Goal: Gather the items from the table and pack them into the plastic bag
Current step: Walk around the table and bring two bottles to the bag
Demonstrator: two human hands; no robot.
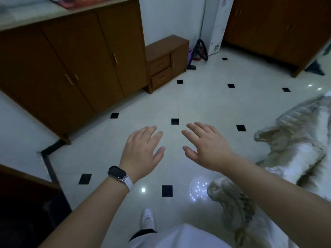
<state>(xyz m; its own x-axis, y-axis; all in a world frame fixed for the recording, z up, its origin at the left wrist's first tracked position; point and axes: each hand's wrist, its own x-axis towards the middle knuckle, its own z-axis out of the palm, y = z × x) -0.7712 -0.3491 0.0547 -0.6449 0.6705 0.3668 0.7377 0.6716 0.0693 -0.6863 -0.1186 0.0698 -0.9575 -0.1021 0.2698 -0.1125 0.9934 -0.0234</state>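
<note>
My left hand [141, 151] and my right hand [206, 145] are stretched out side by side over the white tiled floor, palms down, fingers straight and slightly spread. Neither hand holds anything. A black band with a white strap sits on my left wrist. No plastic bag and no table with items shows in this view.
A long brown cabinet [71, 65] lines the left wall, with a small brown drawer unit [166, 63] beside it. Another brown cabinet [279, 27] stands at the back right. A furry grey-white blanket [295, 145] lies at the right. A dark furniture edge [21, 203] fills the lower left.
</note>
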